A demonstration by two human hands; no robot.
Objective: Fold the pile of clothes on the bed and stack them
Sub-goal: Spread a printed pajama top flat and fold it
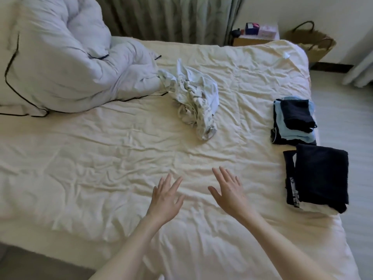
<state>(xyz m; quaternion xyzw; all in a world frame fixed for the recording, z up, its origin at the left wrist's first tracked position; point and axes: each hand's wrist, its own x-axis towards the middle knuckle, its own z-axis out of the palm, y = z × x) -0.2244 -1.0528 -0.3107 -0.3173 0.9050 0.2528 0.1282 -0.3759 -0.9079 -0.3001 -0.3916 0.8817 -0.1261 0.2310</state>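
A crumpled white patterned garment (193, 100) lies unfolded in the middle of the cream bed sheet (101, 158). Two folded stacks sit near the bed's right edge: a farther one of dark and light-blue pieces (293, 120), and a nearer one of dark navy clothes (319, 178). My left hand (166, 196) and my right hand (229, 190) hover side by side over the bare sheet in front of me. Their fingers are spread and straight, and they hold nothing. Both hands are well short of the white garment.
A bunched white duvet with dark piping (66, 63) fills the bed's far left. Behind the bed stand a green curtain (171, 17), a small bedside table with boxes (256, 33) and a woven basket (311, 41). Pale floor (347, 138) runs along the right.
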